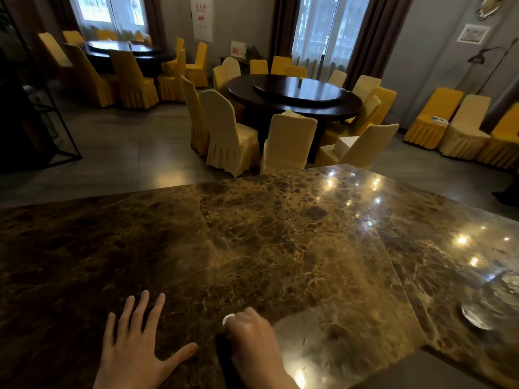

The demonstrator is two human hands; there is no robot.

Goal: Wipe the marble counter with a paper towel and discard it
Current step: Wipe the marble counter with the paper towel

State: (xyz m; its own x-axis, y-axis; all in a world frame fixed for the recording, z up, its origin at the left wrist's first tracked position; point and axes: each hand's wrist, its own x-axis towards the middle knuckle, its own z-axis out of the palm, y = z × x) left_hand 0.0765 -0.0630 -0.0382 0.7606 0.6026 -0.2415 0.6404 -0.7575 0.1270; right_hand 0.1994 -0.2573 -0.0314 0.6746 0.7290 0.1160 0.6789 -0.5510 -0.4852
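A brown marble counter (pixel 280 242) fills the lower half of the view, glossy with light reflections at the right. My left hand (pixel 134 343) lies flat on it near the front edge, fingers spread, holding nothing. Just right of it, my right hand (pixel 252 341) is closed on a small wad of white paper towel (pixel 229 319), pressed down on the counter. Only a bit of the towel shows past the knuckles.
A glass dish (pixel 477 318) sits on the counter at the right. Beyond the counter's far edge stand round dark dining tables (pixel 295 94) ringed by yellow and cream covered chairs (pixel 233 130). A black metal frame (pixel 50 108) stands at the left.
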